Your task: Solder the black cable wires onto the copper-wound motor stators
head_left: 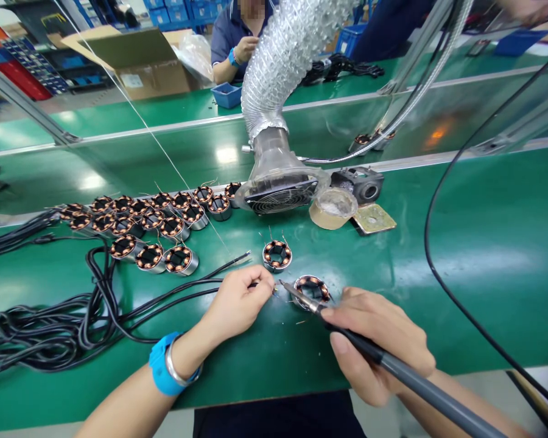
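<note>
My left hand (244, 301), with a blue wristband and a metal bangle, pinches the end of a black cable (187, 295) with thin wires at its tip. In my right hand (379, 340) is a soldering iron (356, 344), its tip pointing left, close to those wires. One copper-wound stator (311, 278) lies just behind the iron's metal shaft, partly hidden by it. Another stator (277, 267) sits a little farther back, with thin leads standing up from it.
Several stators (179, 261) stand in rows at the left, near coiled black cables (41, 334). Behind are an exhaust hood (278, 182), a round pot (332, 213) and an iron stand (365, 185). A person (226, 48) sits across the bench.
</note>
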`<state>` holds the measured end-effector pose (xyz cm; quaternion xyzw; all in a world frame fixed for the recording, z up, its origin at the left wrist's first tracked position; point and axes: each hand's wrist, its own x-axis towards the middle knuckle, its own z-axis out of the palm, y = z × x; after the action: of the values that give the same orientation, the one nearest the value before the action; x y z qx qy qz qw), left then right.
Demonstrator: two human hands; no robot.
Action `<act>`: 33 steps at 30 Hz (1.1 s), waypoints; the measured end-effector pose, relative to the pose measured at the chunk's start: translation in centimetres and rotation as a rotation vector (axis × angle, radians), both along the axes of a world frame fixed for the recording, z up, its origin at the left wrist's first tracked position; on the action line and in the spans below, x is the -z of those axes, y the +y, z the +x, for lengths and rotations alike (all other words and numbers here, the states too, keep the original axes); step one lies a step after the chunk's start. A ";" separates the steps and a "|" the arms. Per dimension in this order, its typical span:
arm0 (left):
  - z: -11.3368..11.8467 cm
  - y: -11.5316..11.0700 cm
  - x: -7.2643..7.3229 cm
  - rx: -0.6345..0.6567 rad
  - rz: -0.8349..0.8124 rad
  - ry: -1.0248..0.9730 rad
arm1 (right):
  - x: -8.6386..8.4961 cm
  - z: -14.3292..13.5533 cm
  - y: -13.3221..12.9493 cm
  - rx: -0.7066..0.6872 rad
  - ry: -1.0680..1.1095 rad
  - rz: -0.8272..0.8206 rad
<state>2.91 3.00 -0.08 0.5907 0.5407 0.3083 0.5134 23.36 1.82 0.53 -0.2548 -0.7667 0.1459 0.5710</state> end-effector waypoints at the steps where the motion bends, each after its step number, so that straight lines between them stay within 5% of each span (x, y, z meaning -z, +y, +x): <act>1: 0.0 0.0 0.0 0.001 -0.001 -0.002 | -0.1 0.0 0.0 0.003 0.010 0.000; 26: -0.1 0.0 0.0 -0.002 -0.001 -0.003 | -0.1 0.5 0.4 -0.002 0.079 -0.003; 33: -0.3 -0.5 -0.6 0.098 -0.012 -0.029 | -0.9 -0.1 1.4 -0.013 -0.112 -0.180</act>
<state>2.60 2.53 0.55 0.6088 0.5057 0.2881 0.5391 23.29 3.21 1.39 -0.3078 -0.7829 0.2036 0.5009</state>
